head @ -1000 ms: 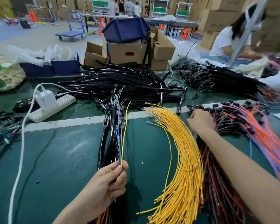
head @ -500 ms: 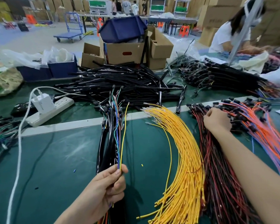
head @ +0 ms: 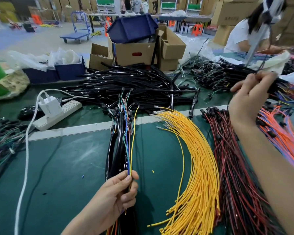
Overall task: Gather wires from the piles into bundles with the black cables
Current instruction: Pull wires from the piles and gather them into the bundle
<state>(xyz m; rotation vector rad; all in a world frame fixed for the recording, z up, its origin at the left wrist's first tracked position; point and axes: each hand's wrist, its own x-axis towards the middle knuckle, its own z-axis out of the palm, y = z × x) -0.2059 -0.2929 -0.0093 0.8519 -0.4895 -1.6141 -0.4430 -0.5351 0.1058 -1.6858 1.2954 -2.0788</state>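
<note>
My left hand (head: 116,195) grips a bundle (head: 121,141) of black cables with thin blue, green and yellow wires, lying lengthwise on the green mat. My right hand (head: 249,99) is raised above the red-and-black wire pile (head: 234,167) and pinches a thin dark wire (head: 266,53) that runs upward from its fingers. A fan of yellow wires (head: 197,163) lies between the two hands. Orange and blue wires (head: 282,133) lie at the far right. A big heap of black cables (head: 134,85) sits behind the white strip.
A white power strip with a charger (head: 54,111) and its white cord (head: 25,158) lie at the left. Cardboard boxes (head: 134,53) with a blue bin stand at the back. Another person (head: 244,33) works at the back right. More wires (head: 3,143) lie at the left edge.
My right hand has lifted off the red-and-black pile, up and to the right, drawing a thin dark wire with it. My left hand keeps holding the bundle in place.
</note>
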